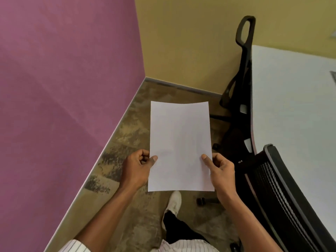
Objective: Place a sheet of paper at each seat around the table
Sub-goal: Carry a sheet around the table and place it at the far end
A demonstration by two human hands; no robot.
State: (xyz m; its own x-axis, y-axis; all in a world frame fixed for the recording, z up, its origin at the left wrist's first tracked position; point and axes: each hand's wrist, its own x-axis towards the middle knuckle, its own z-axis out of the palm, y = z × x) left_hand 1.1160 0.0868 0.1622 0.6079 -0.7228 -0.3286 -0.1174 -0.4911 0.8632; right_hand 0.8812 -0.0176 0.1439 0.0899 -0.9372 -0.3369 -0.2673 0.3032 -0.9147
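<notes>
Holding one white sheet of paper (180, 146) flat in the air above the patterned carpet (131, 135), near the corner of purple wall (63, 88) and yellow wall (190, 42). Left hand (137, 168) pinching the left edge, thumb on top, fingers curled; right hand (221, 170) pinching the right edge likewise. White table (291, 106) on the right, apart from the sheet. Beside it, near black office chair (283, 193) and far black office chair (243, 70). White shoe (174, 200) below the sheet.

The table (291, 106) and nearer chair (283, 197) run off the right edge.
</notes>
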